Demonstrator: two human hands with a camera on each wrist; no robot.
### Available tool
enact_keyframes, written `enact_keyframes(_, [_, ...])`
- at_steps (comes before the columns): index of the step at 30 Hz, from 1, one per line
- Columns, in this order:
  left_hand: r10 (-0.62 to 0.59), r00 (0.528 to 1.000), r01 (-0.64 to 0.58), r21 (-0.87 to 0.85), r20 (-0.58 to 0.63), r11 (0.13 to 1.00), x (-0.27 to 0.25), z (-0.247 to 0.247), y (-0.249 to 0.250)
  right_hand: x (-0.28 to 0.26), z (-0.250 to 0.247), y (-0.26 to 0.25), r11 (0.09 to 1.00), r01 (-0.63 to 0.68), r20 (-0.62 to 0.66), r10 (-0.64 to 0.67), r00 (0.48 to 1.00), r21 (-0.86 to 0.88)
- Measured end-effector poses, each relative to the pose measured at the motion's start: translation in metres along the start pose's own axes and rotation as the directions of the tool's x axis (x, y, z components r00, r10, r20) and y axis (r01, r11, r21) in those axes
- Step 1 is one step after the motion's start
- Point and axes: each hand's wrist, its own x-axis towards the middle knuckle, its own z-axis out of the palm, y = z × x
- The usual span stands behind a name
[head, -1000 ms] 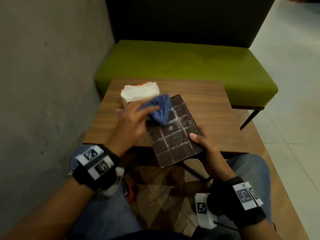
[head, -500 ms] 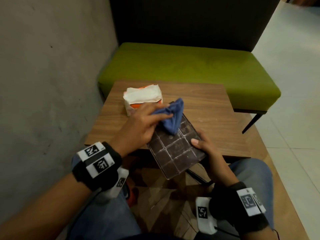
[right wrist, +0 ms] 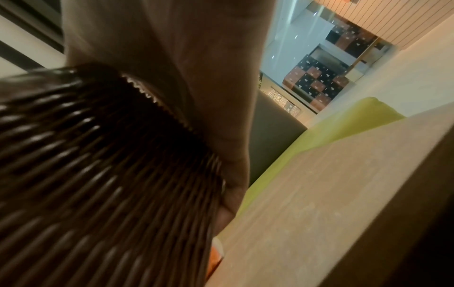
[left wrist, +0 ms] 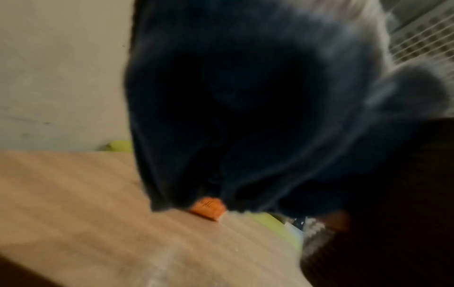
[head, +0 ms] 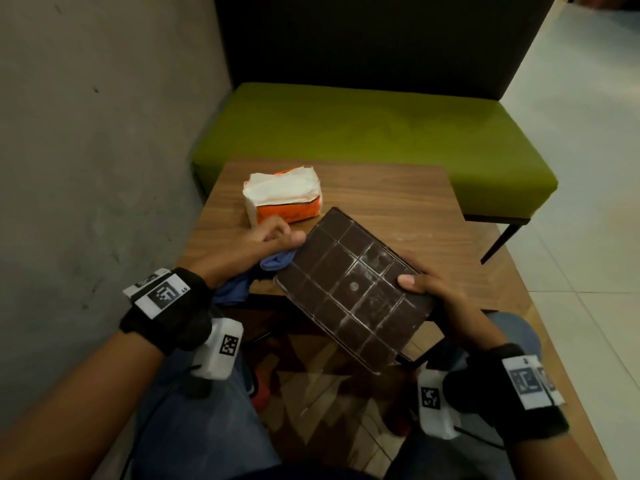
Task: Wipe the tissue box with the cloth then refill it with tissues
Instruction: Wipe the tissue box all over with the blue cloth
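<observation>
Right hand (head: 446, 299) pinches tilted box (head: 353, 289) off counter (head: 398, 202) edge; may slip. Left hand (head: 256, 247) apparently bunches cloth (head: 277, 263); snag risk.

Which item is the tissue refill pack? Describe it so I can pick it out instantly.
Start at the wooden table in front of the green bench. On its far left part, beyond the left hand, lies the tissue pack. It is the only white, soft block with an orange side, unlike the dark gridded tissue box.
</observation>
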Motion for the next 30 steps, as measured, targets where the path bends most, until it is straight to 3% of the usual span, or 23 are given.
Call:
enact_keyframes(2, [-0.005,0.996,-0.007,0.135,0.088,0.991,-0.004,0.000,-0.010,-0.001,-0.005,-0.014,0.998,-0.044,0.062,0.046,0.997,-0.042])
enact_keyframes(5, [0.065,0.993,-0.074,0.092,0.097,0.993,-0.015,0.005,-0.009,0.002,-0.011,-0.027,0.996,-0.057,0.128,0.065,0.990,-0.071])
enact_keyframes(10, [0.057,0.967,-0.043,-0.060,0.250,0.997,-0.020,0.026,-0.022,0.006,-0.014,-0.035,0.996,-0.015,0.011,0.016,1.000,-0.088])
enact_keyframes(13, [-0.009,0.982,0.065,-0.290,0.190,0.955,-0.017,0.035,-0.029,0.010,-0.016,-0.029,0.984,-0.010,-0.115,-0.010,0.993,-0.176])
enact_keyframes(17, [-0.123,0.992,0.099,-0.464,-0.023,0.880,-0.016,0.043,-0.035,0.008,-0.007,-0.007,0.999,-0.018,-0.253,0.031,0.967,0.052])
enact_keyframes(20, [-0.216,0.959,0.072,-0.574,-0.186,0.816,-0.017,0.054,-0.033,0.010,0.012,0.016,0.992,-0.039,-0.301,0.074,0.951,0.121])
enact_keyframes(23, [-0.309,0.949,0.197,-0.657,-0.058,0.728,-0.014,0.066,-0.024,0.021,0.033,0.030,0.960,0.001,-0.292,0.084,0.953,0.280])
enact_keyframes(25, [-0.320,0.947,0.221,-0.660,-0.032,0.718,-0.016,0.069,-0.022,0.027,0.043,0.031,0.935,0.065,-0.357,0.069,0.932,0.349])
enact_keyframes(26, [-0.347,0.937,0.236,-0.678,-0.031,0.696,-0.017,0.068,-0.021,0.029,0.044,0.030,0.934,0.091,-0.403,0.060,0.913,0.345])
enact_keyframes(28, [-0.297,0.955,0.229,-0.643,0.003,0.731,-0.022,0.063,-0.022,0.029,0.044,0.029,0.952,0.123,-0.482,0.030,0.876,0.282])
enact_keyframes(30, [-0.288,0.958,0.208,-0.723,0.013,0.658,-0.028,0.051,-0.030,0.027,0.041,0.029,0.963,0.142,-0.541,0.004,0.841,0.227])
